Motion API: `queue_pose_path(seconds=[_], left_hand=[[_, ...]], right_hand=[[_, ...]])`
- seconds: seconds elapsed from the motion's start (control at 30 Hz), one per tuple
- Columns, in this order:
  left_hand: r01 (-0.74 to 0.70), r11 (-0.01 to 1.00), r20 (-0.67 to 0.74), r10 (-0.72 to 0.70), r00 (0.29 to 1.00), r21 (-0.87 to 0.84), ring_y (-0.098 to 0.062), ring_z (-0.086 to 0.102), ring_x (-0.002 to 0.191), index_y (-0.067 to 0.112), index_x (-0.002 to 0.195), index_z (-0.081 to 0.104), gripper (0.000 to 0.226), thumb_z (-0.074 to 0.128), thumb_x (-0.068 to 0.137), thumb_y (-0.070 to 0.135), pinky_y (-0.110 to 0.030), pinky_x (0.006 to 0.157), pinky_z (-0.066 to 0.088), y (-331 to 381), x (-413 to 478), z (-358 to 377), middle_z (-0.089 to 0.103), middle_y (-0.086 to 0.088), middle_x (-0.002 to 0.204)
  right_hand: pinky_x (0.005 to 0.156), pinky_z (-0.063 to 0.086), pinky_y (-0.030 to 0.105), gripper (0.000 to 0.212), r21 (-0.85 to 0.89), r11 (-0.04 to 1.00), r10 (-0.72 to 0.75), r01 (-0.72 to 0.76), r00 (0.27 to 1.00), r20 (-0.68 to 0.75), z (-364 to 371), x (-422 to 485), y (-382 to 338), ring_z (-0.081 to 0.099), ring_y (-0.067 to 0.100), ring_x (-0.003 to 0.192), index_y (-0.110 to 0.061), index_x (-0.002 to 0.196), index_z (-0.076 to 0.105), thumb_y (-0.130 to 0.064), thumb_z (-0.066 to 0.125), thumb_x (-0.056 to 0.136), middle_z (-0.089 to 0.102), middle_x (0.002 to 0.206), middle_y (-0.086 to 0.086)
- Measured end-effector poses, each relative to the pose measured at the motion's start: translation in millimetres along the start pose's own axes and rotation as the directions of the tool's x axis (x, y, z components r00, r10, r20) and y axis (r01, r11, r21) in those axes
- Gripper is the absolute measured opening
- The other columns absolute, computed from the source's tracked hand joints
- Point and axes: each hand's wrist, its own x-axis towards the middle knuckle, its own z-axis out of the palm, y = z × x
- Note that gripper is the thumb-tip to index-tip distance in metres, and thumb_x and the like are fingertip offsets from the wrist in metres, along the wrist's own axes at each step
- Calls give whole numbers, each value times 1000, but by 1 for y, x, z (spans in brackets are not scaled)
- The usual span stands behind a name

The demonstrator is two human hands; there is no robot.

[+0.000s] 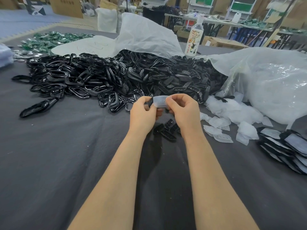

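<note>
a dark grey cloth [49, 163] covers the whole work surface. at the right a big clear plastic bag [274, 83] slumps on it, and a white sack [146, 35] lies open at the back, its mouth draped over the black heaps. a broad heap of glossy black frames [74, 77] spreads across the left and middle, touching a heap of flatter black button pieces [179, 78] to its right. farther back on the left lies a spread of green circuit boards [49, 40]. cloudy translucent pads [232, 110] spill out from the foot of the clear bag, and near them, at the right edge, overlapping rows of black-rimmed pieces [285, 146] are laid out. a labelled bottle [194, 39] stands upright behind the button heap. a small cluster of black pieces [167, 130] rests on the cloth just below the hands.

both forearms reach forward to the middle of the cloth. the left hand [143, 114] and the right hand [184, 110] are raised above the cloth, in front of the heaps, each with thumb and curled fingers pinching one end of a single translucent pad [160, 101]. the pad is held level between them, and a black part [150, 102] shows behind its left end, against the left fingers. whether pad and black part are already joined cannot be told.
</note>
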Motion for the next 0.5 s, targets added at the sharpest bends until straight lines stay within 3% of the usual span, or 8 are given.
queue_pose_path(seconds=[0.07,0.2,0.33,0.5], left_hand=[[-20,1000,38,20,999,3,-5,66,67,13,114,60,18,55,96,11,-23,68,56,2,-1,0,71,-1,77],[-32,999,81,35,996,-38,-1,64,61,8,114,60,19,54,96,9,-18,63,53,5,-3,1,70,-4,77],[-21,996,94,30,995,-87,-1,65,62,5,116,60,21,54,97,7,-15,62,52,6,-4,1,70,-4,77],[-20,990,85,32,996,-139,-1,64,62,16,98,63,12,55,96,7,-16,62,53,8,-6,1,70,1,72]], right_hand=[[70,49,21,15,-117,991,-65,62,998,-24,1,-1,1,58,6,69,-22,76,63,-11,67,86,64,73,-6],[74,45,25,10,-214,972,-115,94,989,-89,3,0,6,58,18,81,-22,79,63,-16,67,86,65,89,10],[78,50,31,11,-179,977,-131,112,986,-103,5,0,5,61,22,83,-19,81,61,-12,66,87,65,86,2],[77,50,28,9,-109,987,-130,118,986,-106,6,-1,4,60,11,77,-14,84,59,-7,64,88,62,79,-6]])
